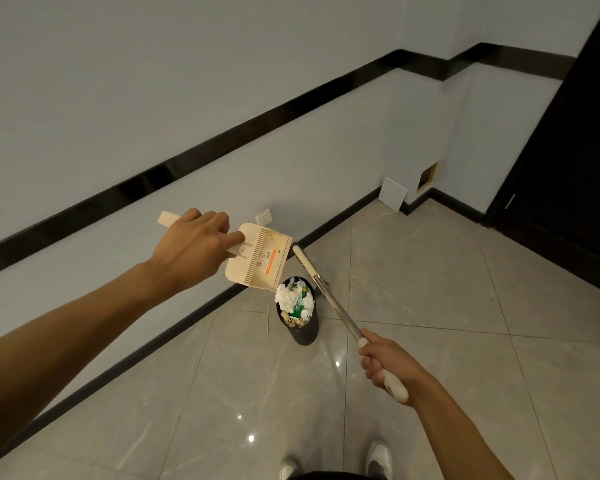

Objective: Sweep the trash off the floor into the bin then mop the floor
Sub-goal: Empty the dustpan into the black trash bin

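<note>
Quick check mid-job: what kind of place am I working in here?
Probably an indoor hallway or a bare room corner in a home or office. It has a glossy tiled floor, pale walls with a black band, a wall socket and a dark door.

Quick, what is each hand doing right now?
Left hand: grips the dustpan by its handle.
Right hand: grips the broom handle.
</note>
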The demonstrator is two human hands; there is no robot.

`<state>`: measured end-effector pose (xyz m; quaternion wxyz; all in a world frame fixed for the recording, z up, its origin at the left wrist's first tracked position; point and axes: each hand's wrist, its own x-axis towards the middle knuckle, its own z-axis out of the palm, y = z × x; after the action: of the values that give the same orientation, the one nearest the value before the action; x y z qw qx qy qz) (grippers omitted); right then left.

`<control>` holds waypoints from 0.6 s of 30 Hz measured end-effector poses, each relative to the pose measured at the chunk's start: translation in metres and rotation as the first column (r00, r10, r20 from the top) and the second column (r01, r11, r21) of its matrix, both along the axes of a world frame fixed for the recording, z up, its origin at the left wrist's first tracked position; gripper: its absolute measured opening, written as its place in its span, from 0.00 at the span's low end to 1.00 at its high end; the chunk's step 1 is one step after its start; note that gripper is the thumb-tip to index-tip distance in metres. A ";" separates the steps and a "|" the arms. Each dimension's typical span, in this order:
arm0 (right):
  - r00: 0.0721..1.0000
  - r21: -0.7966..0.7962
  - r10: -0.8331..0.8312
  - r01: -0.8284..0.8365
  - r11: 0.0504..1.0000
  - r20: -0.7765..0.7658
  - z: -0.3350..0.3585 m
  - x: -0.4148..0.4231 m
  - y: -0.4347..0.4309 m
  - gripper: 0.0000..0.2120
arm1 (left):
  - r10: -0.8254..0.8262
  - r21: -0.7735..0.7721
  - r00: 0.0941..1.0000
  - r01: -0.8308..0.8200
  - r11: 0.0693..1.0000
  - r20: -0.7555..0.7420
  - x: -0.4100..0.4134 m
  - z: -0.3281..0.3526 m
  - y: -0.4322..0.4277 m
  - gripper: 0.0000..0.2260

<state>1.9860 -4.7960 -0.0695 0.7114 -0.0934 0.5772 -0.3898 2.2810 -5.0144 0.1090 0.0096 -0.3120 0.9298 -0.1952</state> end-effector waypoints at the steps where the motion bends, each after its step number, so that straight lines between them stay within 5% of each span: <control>1: 0.996 -0.006 0.056 -0.057 0.998 -0.074 0.001 0.003 -0.001 0.30 | 0.012 -0.005 1.000 -0.012 1.000 -0.012 0.006 -0.001 0.000 0.20; 18: 0.845 0.066 0.293 -0.296 0.953 -0.447 0.004 0.019 0.000 0.32 | 0.307 0.076 0.941 -0.299 0.951 -0.140 0.086 -0.059 0.018 0.14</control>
<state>2.0053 -4.7964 -0.0656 0.6087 -0.2707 0.7043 -0.2452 2.3666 -4.9967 0.0499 -0.0220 -0.4647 0.8736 -0.1425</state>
